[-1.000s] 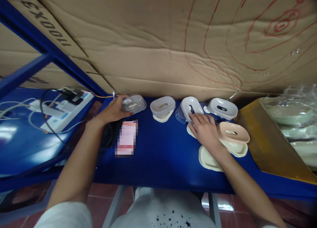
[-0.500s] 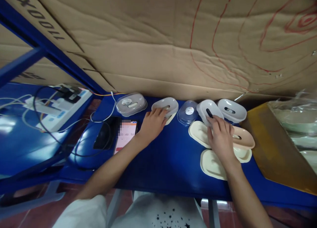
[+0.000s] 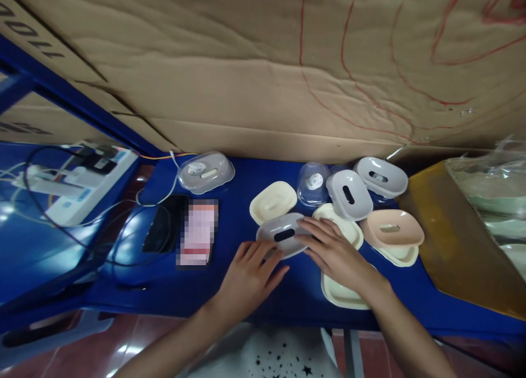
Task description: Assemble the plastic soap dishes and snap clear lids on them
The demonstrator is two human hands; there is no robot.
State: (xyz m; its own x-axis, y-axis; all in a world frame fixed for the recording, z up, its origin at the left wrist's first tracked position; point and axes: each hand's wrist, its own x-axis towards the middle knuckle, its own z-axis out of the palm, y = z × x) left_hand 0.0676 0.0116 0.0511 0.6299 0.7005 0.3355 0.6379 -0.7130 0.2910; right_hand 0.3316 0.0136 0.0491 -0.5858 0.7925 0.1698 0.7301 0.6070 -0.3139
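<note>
A grey oval soap dish (image 3: 279,224) with a long slot in its floor sits between both hands at the middle of the blue table. My left hand (image 3: 250,276) grips its near left rim, fingers curled over the edge. At the right end, my right hand (image 3: 335,252) has its fingers around the rim. Just behind lies a cream oval tray (image 3: 273,200). Under and beside my right hand are another cream tray (image 3: 349,230) and a third cream piece (image 3: 343,293), partly covered by the wrist.
Farther back are a second grey dish (image 3: 353,202), a third grey dish (image 3: 390,175), a clear lid (image 3: 310,194) and a lidded grey dish (image 3: 207,172). A peach dish (image 3: 394,222) rests right, near a cardboard box (image 3: 435,224). A phone (image 3: 199,235) and cables lie left.
My left hand has drawn the grey dish toward me and right, off the cream tray. My right hand has left the second grey dish and come left to this one.
</note>
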